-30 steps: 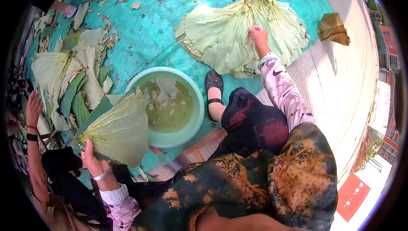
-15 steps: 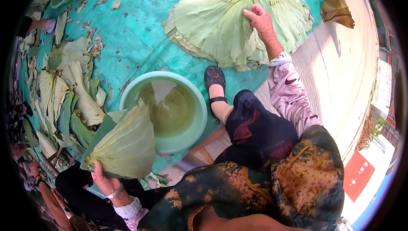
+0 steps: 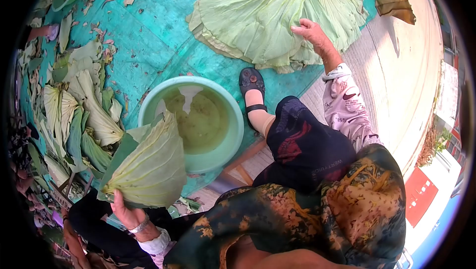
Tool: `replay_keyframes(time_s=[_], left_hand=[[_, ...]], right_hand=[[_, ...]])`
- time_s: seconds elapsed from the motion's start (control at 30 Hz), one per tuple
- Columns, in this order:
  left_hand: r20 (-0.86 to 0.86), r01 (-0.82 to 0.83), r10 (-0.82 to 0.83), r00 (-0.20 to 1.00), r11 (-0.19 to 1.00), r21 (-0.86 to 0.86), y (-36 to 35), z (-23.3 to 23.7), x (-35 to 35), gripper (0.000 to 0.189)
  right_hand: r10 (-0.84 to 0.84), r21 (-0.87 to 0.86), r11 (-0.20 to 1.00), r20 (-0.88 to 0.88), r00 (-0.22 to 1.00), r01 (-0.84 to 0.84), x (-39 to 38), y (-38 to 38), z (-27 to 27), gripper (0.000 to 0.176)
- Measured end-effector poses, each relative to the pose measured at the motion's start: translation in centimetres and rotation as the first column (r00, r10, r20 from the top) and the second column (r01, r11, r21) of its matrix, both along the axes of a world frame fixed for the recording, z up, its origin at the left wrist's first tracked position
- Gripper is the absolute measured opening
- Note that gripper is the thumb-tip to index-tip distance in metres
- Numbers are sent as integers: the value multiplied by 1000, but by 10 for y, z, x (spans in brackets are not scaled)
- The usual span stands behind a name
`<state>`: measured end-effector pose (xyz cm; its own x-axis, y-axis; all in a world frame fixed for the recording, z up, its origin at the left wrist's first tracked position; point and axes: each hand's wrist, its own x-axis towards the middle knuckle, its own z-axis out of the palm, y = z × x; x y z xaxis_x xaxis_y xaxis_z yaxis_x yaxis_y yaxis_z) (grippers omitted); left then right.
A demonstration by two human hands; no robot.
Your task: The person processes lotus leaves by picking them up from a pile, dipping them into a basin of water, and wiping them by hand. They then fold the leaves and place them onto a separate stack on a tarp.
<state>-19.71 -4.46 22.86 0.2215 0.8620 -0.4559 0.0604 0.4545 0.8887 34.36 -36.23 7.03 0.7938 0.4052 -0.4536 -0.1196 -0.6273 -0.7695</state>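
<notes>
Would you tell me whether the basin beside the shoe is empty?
Not empty: murky liquid lies in the basin, with bare wall showing above it.

Turquoise ground sheet (image 3: pixel 153 36) beneath fanned leaves (image 3: pixel 263 21), heaped leaves (image 3: pixel 94 105), scattered scraps (image 3: pixel 129 0), water basin (image 3: pixel 237 142).

Sleeves (image 3: pixel 344 103): are showing pink cloth with dark lettering
Cuffs (image 3: pixel 338 72): are looking pale
Bracelet (image 3: pixel 139 223): is shining silver
Floral garment (image 3: pixel 292 214): is displaying orange-tan blossoms on dark green
Legwear (image 3: pixel 305 145): is carrying red patterning on navy
Shoe (image 3: pixel 252 80): is bearing flower ornaments, dark strap (image 3: pixel 256 107)
</notes>
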Motion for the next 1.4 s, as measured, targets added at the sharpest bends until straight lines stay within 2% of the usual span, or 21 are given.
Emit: replay_keyframes(time_s=[0.1, 0.2, 0.3, 0.5, 0.53, 0.63, 0.67, 0.73, 0.77, 0.8, 0.83, 0.9, 1.0, 1.1, 1.2, 1.3, 1.4], left_hand=[[10, 38, -38, 999, 999, -7, -5, 3, 2, 38], [-16, 28, -28, 999, 1000, -1, -4, 2, 4, 38], [-20, 10, -10, 1000, 1000, 1, -6, 4, -2, 38], [-4, 3, -3, 1000, 1000, 2, -7, 3, -1, 39], [-9, 4, -4, 1000, 1000, 0, -6, 2, -2, 39], [-18, 0, 0, 1000, 1000, -6, -3, 0, -5, 39], [-19, -1, 1, 1000, 1000, -5, -3, 0, -5, 39], [-20, 0, 0, 1000, 1000, -2, -6, 1, -5, 40], [-20, 7, -7, 1000, 1000, -4, -7, 2, -4, 40], [-21, 14, -14, 1000, 1000, -5, -7, 3, -3, 40], [-21, 15, -15, 1000, 1000, -4, -6, 3, -2, 40], [-23, 13, -13, 1000, 1000, 1, -7, 3, -1, 40], [-55, 3, -3, 999, 1000, 9, -8, 3, -6, 39], [-55, 16, -15, 998, 1000, 8, -7, 3, -4, 38], [-39, 47, -47, 998, 999, 18, -11, 5, -2, 38], [-53, 56, -56, 997, 998, 0, -10, 7, 1, 38], [-60, 40, -39, 997, 999, 10, -11, 7, 3, 38]], right_hand=[[-106, 127, 986, -59, 993, 113, 2, 8, -2, 24], [-105, 287, 956, 116, 988, 68, 11, 23, -5, 20], [-70, 330, 944, 260, 963, -20, 3, 39, 14, 16], [-116, 699, 715, 127, 985, -6, -1, 72, 83, 24], [-194, 802, 593, 57, 979, 71, -14, 87, 106, 23], [-134, 847, 531, 105, 985, -18, -12, 88, 124, 25], [-211, 872, 489, 81, 974, 34, -9, 92, 115, 28], [-295, 642, 756, 159, 942, 128, 4, 80, 80, 21], [-324, 493, 850, 210, 923, 186, 14, 70, 56, 20], [-262, 309, 933, 227, 938, 185, 29, 57, 21, 23], [-249, 180, 952, -13, 968, 247, 35, 47, 1, 29], [-301, 114, 939, -185, 936, 325, 28, 41, -6, 36], [-203, 46, 978, -27, 979, 205, 10, 33, 10, 47], [-148, 16, 989, 25, 989, 148, 8, 22, 0, 53], [-127, 1, 992, 95, 987, 128, 7, 17, -19, 50], [-77, 78, 994, -5, 997, 77, 16, 25, -17, 42], [-128, 400, 915, 170, 977, 50, 5, 50, 13, 23]])
